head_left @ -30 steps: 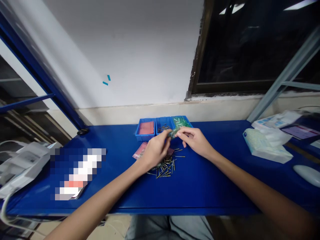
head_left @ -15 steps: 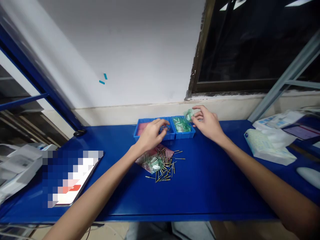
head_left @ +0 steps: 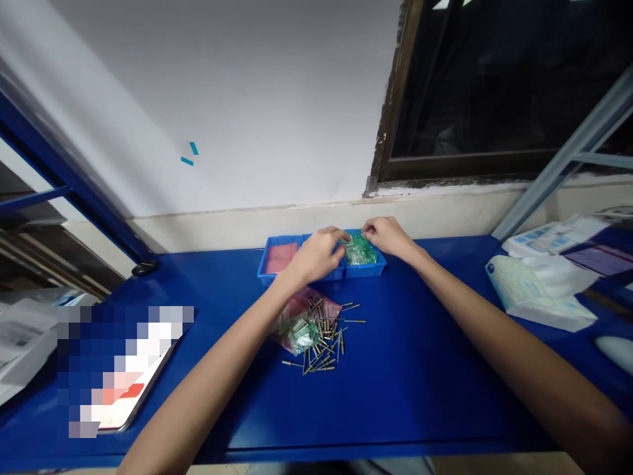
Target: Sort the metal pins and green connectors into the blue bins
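Three small blue bins stand in a row near the wall. Pink packets (head_left: 281, 257) lie in the left bin (head_left: 262, 267). My left hand (head_left: 321, 254) is over the middle bin, its fingers curled but apart, with nothing visible in them. Green bags (head_left: 360, 249) fill the right bin (head_left: 366, 270). At that bin's back right edge my right hand (head_left: 378, 232) has its fingertips pinched together on the green bags. In front of the bins, a pile of metal rivets (head_left: 326, 336) lies beside a green bag (head_left: 302, 333) and a pink bag (head_left: 304, 300).
A tablet-like device (head_left: 131, 389), partly pixelated, lies at the left near white boxes (head_left: 24, 336). On the right are a tissue pack (head_left: 539, 290) and a white mouse (head_left: 616, 353). Metal posts rise on both sides.
My right hand has lowered to the right bin, where the green bag it held above the bin's edge now merges with the others. My left hand has shifted right, toward the right bin.
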